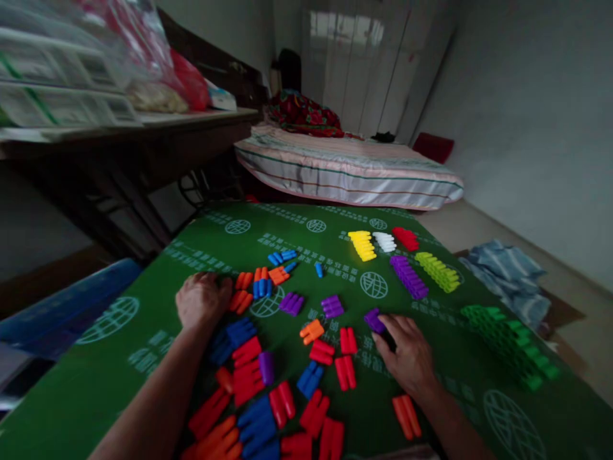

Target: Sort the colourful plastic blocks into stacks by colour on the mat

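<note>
My right hand (405, 348) has its thumb and forefinger at a small purple ridged plastic piece (373, 320), pinching it at the board's surface. Two more purple pieces (332, 306) lie left of it. Palm down on the green board (167, 287), my left hand (204, 297) rests with its thumb apart from the fingers, beside orange tube-shaped pieces (241, 301); its fingertips are partly hidden. Between my arms spread red pieces (345, 373), blue pieces (310, 379) and orange ones. An orange pair (407, 416) lies by my right wrist.
Rows sorted by colour lie at the right: yellow (362, 245), white (384, 241), purple (408, 277), lime (437, 271) and green (510, 345). A bed (345, 166) stands beyond the board, a loaded table (191, 121) at the left. Blue cloth (502, 275) lies off the right edge.
</note>
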The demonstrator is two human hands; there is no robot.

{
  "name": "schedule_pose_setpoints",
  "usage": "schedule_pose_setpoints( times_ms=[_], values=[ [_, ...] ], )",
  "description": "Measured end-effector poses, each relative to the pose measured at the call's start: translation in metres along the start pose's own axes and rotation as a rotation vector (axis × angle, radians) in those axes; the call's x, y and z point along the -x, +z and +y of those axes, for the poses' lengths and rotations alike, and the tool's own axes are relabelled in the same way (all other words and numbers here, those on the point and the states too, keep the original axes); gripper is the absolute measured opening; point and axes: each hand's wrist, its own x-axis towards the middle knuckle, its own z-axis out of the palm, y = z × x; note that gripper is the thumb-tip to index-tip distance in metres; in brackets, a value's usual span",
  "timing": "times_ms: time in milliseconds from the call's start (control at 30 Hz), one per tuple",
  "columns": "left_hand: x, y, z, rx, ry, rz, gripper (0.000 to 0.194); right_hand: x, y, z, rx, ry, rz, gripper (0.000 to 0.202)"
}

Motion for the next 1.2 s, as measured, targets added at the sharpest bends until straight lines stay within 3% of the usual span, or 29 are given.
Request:
schedule_pose_setpoints(
  times_ms=[333, 633, 900, 1033, 1200],
  values=[
    [-0.011, 0.011, -0.010, -0.005, 0.019, -0.007, 0.074, -0.003, 0.001, -0.001, -0.067, 0.057, 0.020, 0.022],
    [-0.010, 0.012, -0.013, -0.007, 0.046, -0.015, 0.071, -0.005, -0.001, -0.003, -0.062, 0.057, 0.006, 0.024],
    [-0.011, 0.009, -0.012, 0.004, 0.026, -0.034, 0.073, -0.008, -0.008, -0.004, -0.192, 0.132, 0.079, 0.021],
    [-0.011, 0.009, -0.012, 0.007, 0.005, -0.062, 0.073, -0.027, -0.022, 0.025, -0.178, 0.252, 0.162, 0.023],
    [-0.010, 0.007, -0.010, -0.001, 0.009, -0.054, 0.072, -0.069, -0.023, 0.090, -0.116, 0.518, 0.147, 0.041]
  ],
)
